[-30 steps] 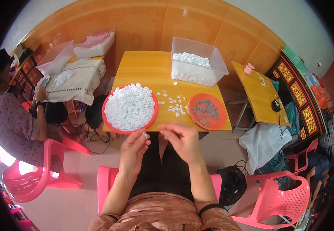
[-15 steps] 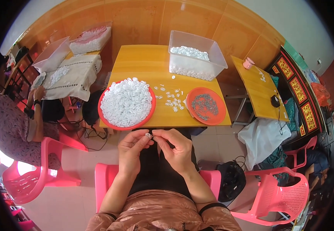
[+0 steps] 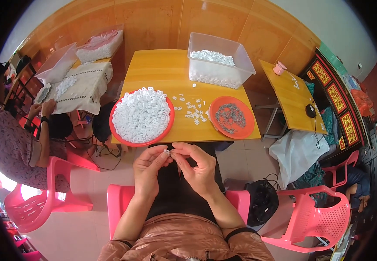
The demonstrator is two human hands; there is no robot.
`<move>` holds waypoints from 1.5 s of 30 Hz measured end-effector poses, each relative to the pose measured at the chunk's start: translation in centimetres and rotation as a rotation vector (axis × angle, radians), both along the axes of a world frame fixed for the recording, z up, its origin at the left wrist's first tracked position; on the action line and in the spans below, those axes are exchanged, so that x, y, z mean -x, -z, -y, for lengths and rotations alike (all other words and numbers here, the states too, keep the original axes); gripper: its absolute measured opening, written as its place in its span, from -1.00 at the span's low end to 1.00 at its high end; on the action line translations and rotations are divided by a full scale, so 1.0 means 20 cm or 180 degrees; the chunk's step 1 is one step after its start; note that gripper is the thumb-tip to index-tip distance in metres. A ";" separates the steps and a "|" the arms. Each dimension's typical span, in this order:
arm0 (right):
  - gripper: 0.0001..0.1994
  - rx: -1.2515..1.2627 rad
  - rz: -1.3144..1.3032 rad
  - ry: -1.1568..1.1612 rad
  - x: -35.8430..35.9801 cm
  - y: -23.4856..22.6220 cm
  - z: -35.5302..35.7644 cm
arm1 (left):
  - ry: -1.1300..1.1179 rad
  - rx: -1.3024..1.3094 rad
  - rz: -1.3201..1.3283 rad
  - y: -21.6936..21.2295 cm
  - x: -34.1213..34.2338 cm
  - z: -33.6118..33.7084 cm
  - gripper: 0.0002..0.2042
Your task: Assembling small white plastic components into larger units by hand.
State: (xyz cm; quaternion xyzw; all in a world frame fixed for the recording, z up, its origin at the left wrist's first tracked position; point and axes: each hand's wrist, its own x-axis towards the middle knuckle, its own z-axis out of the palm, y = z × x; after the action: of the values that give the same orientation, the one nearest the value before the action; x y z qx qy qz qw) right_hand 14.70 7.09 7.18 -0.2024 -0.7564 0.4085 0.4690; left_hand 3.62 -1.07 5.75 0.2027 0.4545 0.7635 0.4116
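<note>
White piece: one small white piece sits up at the fingertips, above the lap and just off the near edge of the yellow counter.
Left hand: from where I stand, the left hand has it gripped between thumb and index finger, the other fingers curled in behind.
Right hand: thumb and index finger of the right hand come right up to the piece; whether they are closed on anything of their own, I can't tell from here.
Steadiness: best, I'd say, to let the left pinch hold firm and give the right the fine movements, pressing squarely and lightly; something so little could pop loose and fall past the counter edge.
Red bowl: heaped with white pieces, the red bowl stands near the counter's front; I'd keep the wrists clear of it.
Red plate: the thin grey metal bits lie tangled on the red plate, so lifting them singly seems wise.
</note>
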 end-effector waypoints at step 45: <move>-0.77 0.0686 -0.0455 -0.0091 0.03 0.09 0.02 | -0.0375 0.0079 -0.0832 0.03 -0.04 -0.02 -0.83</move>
State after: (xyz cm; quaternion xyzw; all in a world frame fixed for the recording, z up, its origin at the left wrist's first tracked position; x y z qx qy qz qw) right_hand 14.13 6.69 5.47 -0.2113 -0.6756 0.5074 0.4913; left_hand 4.47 -0.62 5.12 0.2684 0.5248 0.7477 0.3059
